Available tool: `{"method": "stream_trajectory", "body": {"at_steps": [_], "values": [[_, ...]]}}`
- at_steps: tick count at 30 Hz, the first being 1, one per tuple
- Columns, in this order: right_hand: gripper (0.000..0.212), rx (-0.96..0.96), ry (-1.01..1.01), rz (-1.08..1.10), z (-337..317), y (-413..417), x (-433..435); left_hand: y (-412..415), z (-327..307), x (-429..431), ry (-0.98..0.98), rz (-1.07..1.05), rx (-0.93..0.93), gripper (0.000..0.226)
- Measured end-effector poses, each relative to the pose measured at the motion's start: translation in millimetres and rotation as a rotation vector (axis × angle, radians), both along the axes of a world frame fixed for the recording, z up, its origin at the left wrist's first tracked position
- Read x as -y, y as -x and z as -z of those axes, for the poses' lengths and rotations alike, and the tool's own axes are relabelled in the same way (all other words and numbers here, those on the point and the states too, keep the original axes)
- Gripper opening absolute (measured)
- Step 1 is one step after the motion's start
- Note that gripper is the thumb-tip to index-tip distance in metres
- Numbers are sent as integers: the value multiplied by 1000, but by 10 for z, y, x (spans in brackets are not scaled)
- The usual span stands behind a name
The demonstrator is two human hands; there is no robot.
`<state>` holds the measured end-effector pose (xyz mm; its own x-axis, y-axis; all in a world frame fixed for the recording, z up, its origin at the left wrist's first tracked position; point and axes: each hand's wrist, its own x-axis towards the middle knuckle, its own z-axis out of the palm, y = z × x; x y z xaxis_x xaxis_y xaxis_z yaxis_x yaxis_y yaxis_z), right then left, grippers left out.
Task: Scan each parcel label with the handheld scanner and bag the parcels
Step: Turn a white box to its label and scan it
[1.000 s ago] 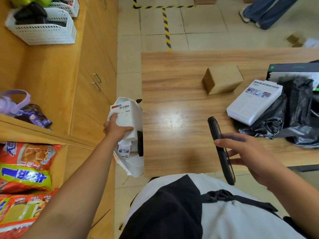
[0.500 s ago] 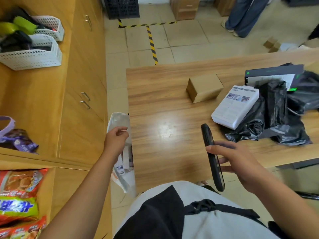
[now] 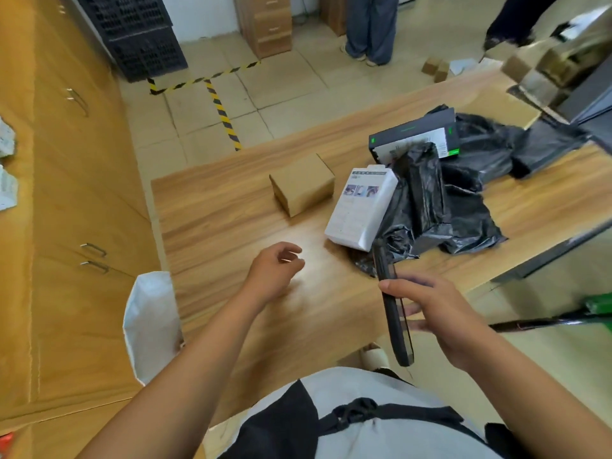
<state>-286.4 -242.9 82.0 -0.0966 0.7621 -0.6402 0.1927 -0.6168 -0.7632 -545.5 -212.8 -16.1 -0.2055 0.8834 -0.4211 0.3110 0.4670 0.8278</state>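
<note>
your right hand (image 3: 443,313) grips the handheld scanner (image 3: 395,329) edge-on over the desk's near edge, thumb on top and fingers curled beneath it. your left hand (image 3: 275,273) hovers above the desk (image 3: 215,226), fingers loosely curled, holding nothing. a white bag (image 3: 150,323) sits just beside the desk's left edge. farther out, a small brown parcel (image 3: 303,188) lies alone. to its right a white box (image 3: 361,210) leans on crumpled black bags (image 3: 463,220), with a dark box (image 3: 414,132) behind them.

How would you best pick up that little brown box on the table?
Probably from above with the empty left hand, fingers down the two opposite upright sides of the brown box: it sits flat, free on every side, with nothing on top.
</note>
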Motion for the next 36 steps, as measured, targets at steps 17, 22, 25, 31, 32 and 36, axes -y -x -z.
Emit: {"method": "stream_trajectory", "body": {"at_steps": [17, 22, 25, 31, 32, 36], "values": [[11, -136, 39, 104, 189, -1242, -587, -913, 253, -969, 111, -25, -47, 95], [16, -148, 39, -5, 240, -1248, -838, -920, 89, -577, 108, -140, 34, 74], [37, -150, 43, -73, 250, -1177, -970, -971, 20, -162, 114, -275, 135, 77], [26, -167, 35, -263, 247, -909, -1141, -1024, -4, 618, 112, -541, 443, 68], [20, -172, 36, -301, 242, -860, -1150, -1042, 6, 718, 118, -584, 456, 67], [6, -197, 35, -425, 220, -711, -1133, -1130, 72, 1043, 127, -707, 501, 50]]}}
